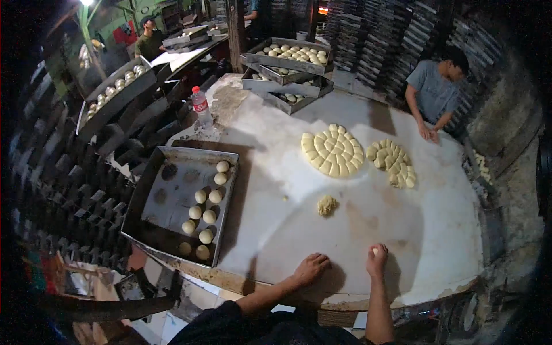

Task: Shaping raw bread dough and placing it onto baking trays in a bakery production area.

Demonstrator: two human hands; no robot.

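Observation:
My left hand is cupped palm-down on the pale worktable, fingers curled under. Whatever lies beneath it is hidden. To its right, my right hand is closed, with a bit of pale dough showing at the top of the fist. A crumbly yellowish lump sits just beyond both hands. Farther back lies a round slab of dough cut into pieces, and beside it a smaller cluster of cut dough. Left of my hands, a metal tray holds several round dough balls along its right side.
A plastic bottle with a red cap stands at the table's far left. Stacked trays of dough rest at the back edge. A co-worker works at the far right. Another dough-filled tray sits upper left, above dark stacked racks.

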